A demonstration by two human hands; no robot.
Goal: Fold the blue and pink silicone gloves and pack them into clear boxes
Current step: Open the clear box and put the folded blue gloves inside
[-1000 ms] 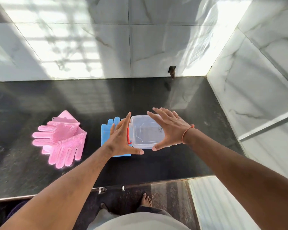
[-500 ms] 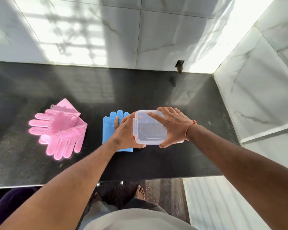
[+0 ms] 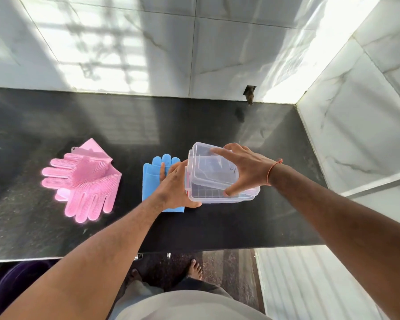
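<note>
A black stone counter runs under white marble walls, lit from the back. The clear box sits near the middle; the right hand, fingers spread, grips its lid from above and tilts it up off the rim, while the left hand steadies the box's left side, thumb at the near corner. Thin plastic, it looks light, stiff and slick, best held by the rim edges. The blue gloves, flat, lie just left, partly under the left hand. The 2 pink gloves lie well apart, overlapping; soft and floppy, likely grippy. Nothing blocks the box.
</note>
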